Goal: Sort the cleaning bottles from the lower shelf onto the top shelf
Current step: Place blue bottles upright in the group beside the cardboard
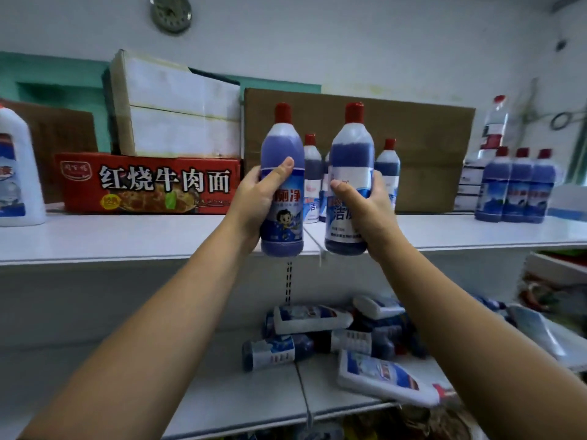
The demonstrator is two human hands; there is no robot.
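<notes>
**Cleaning bottles (282, 147) held upright at the top shelf (127, 236)**

Head view: the left hand (251, 204) gripped the left bottle (281, 217), with the thumb laid across the top of its label and the fingers curled round behind. The right hand (368, 208) gripped the right bottle (351, 147) the same way. Both bottles were blue with red caps and stood upright, just beside each other. Their bases were level with the front edge of the top shelf; whether they rested on it could not be told.

Behind them, further back on the same shelf, stood more of the same bottles (311, 160), in front of a brown cardboard box (428, 138). A group of three bottles (516, 192) stood well apart to the right. To the left lay a red noodle carton (146, 182) with a white carton (178, 106) stacked on it, and at the far left stood a white jug (16, 173).

On the lower shelf (222, 392), a pile of bottles (317, 338) lay on their sides, blue and white ones mixed. A white one (381, 379) lay nearest the front edge.
</notes>
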